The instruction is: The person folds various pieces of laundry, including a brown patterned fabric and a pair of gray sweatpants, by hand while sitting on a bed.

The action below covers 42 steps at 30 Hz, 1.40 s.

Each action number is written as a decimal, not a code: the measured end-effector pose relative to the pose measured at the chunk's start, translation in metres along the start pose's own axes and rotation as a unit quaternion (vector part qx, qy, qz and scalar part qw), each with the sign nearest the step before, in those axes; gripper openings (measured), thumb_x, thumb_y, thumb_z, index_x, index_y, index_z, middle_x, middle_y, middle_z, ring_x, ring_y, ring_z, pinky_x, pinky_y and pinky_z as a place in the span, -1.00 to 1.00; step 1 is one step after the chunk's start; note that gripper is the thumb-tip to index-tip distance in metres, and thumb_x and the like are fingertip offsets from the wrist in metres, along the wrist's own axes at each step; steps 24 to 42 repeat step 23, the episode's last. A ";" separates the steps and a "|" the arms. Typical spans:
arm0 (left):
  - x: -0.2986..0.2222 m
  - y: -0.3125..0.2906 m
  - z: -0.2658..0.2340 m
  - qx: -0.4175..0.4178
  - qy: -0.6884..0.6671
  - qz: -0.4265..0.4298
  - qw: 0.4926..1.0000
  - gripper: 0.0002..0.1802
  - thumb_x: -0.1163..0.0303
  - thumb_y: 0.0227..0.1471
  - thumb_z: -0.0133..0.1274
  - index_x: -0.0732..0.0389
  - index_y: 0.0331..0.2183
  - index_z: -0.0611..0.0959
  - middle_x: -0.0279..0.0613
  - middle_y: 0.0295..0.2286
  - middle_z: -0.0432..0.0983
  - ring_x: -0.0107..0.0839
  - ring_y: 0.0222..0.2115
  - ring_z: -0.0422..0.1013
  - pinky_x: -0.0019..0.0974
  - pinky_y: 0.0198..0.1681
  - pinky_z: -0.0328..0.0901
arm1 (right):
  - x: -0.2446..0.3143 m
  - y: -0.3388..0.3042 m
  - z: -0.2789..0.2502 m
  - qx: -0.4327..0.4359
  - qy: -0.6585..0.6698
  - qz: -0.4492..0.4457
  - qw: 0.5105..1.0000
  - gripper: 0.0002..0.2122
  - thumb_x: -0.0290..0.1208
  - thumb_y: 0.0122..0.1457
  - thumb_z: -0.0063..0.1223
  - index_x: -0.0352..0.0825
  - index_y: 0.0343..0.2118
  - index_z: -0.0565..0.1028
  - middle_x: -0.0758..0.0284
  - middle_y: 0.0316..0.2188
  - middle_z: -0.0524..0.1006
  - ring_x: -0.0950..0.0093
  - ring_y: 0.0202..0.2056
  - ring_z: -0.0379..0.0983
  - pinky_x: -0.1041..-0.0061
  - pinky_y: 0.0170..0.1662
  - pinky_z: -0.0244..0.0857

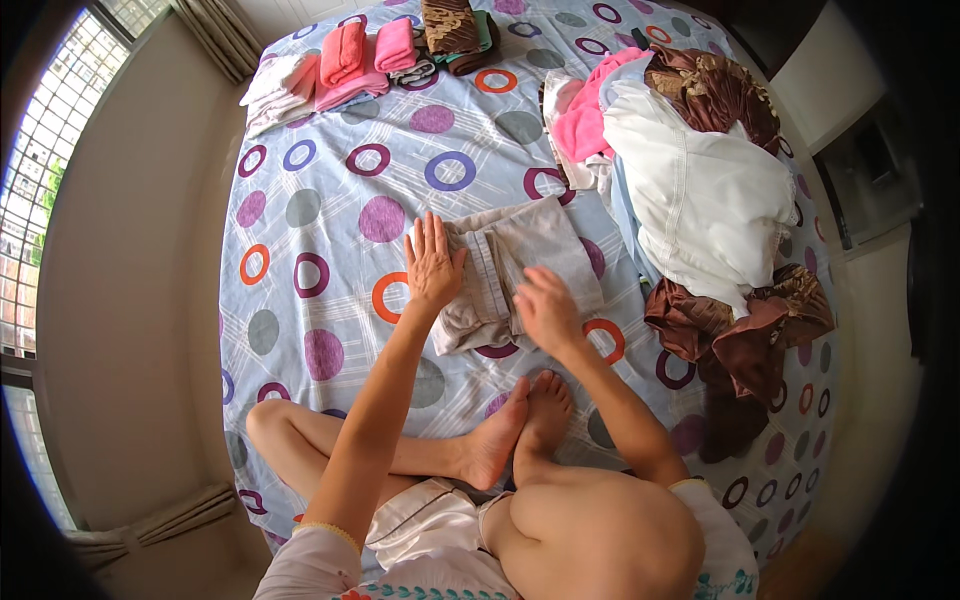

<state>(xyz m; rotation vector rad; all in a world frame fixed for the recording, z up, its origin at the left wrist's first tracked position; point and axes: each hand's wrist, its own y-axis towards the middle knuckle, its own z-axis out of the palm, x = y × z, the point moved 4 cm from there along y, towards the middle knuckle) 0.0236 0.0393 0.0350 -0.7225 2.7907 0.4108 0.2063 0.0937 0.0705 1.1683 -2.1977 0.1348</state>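
Observation:
A light grey garment (555, 245) with a ribbed waistband lies partly folded on the bed in front of my crossed legs. My left hand (434, 268) rests flat on its left edge, fingers stretched out and pointing away from me. Over the garment's lower right part is my right hand (547, 308), its fingers loosely bent and a little blurred, with nothing visible in them. Whether the right fingertips touch the cloth I cannot tell.
A patterned bedsheet (330, 230) with circles and rings covers the bed. Folded pink towels (344, 55), white cloths (280, 90) and a brown folded cloth (448, 28) sit at the far left. An unfolded heap holds a white garment (690, 190) and brown shiny fabric (750, 345).

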 end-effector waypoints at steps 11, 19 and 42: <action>-0.075 -0.036 0.017 0.077 -0.020 0.066 0.995 -0.26 0.06 -0.07 -0.11 0.28 0.06 0.12 0.02 0.11 -0.17 -0.10 0.14 -0.25 -0.04 0.14 -0.31 | -0.162 0.005 0.000 0.031 0.093 0.294 0.951 -0.40 -0.08 -0.32 0.23 -0.47 -0.26 0.36 -0.01 -0.30 0.44 0.14 -0.22 0.37 0.34 -0.19 0.23; -0.068 -0.040 0.014 0.050 -0.022 0.058 0.997 -0.22 0.04 -0.16 -0.04 0.25 0.05 0.17 -0.05 0.11 -0.13 -0.17 0.14 -0.19 -0.02 0.13 -0.27 | -0.110 0.015 -0.015 0.138 0.439 0.303 0.834 -0.43 -0.60 -0.19 0.10 -0.41 -0.01 0.22 0.26 -0.16 0.38 0.46 -0.15 0.31 0.52 -0.06 0.16; -0.054 -0.038 0.034 0.070 -0.033 0.044 0.996 -0.24 0.02 -0.12 -0.08 0.17 0.08 0.13 -0.07 0.13 -0.19 -0.15 0.15 -0.27 -0.03 0.15 -0.35 | -0.066 0.037 -0.028 0.117 0.462 0.278 0.834 -0.43 -0.63 -0.19 0.01 -0.40 0.01 0.20 0.27 -0.13 0.36 0.47 -0.11 0.28 0.53 0.00 0.09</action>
